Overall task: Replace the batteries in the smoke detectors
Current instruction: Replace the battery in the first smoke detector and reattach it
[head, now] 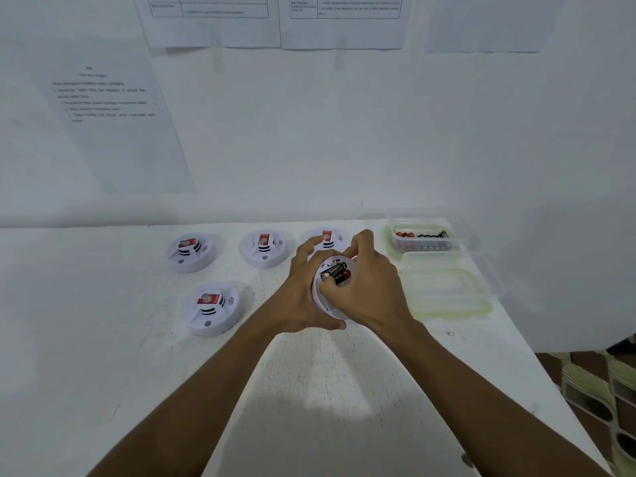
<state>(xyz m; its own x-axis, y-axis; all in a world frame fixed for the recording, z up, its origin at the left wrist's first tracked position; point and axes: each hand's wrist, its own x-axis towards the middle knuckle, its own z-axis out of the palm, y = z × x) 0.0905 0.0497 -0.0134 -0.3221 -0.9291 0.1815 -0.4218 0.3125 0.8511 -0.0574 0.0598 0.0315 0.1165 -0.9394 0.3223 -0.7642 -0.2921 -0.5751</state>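
**White smoke detector being held in both hands at the middle of the frame**

Both hands are holding one smoke detector (pixel 329 302) just above the white table (pixel 103 356), a little right of the frame's centre, with its back facing the camera. Two batteries (pixel 336 274), black with red ends, are lying side by side in its open compartment. The left hand (pixel 304 297) is gripping the detector from the left, its fingers (pixel 304 251) curling round the far rim and its thumb wrapping the near edge. The right hand (pixel 373 290) is clasping the right side, its fingers (pixel 364 239) bending over the top rim; whether its thumb is touching the batteries cannot be told.

Four other detectors are sitting face up on the table to the left: three in a row along the back (pixel 191 251) (pixel 265 248) (pixel 332 235), the third partly hidden behind the hands, and one (pixel 210 307) nearer the camera at centre left. Each is showing a red label.

At the right of the frame a clear plastic tub (pixel 422 239) is holding more batteries, and a second clear tub (pixel 447 287) is lying just in front of it. Printed sheets (pixel 113 115) are hanging on the white wall in the upper left.
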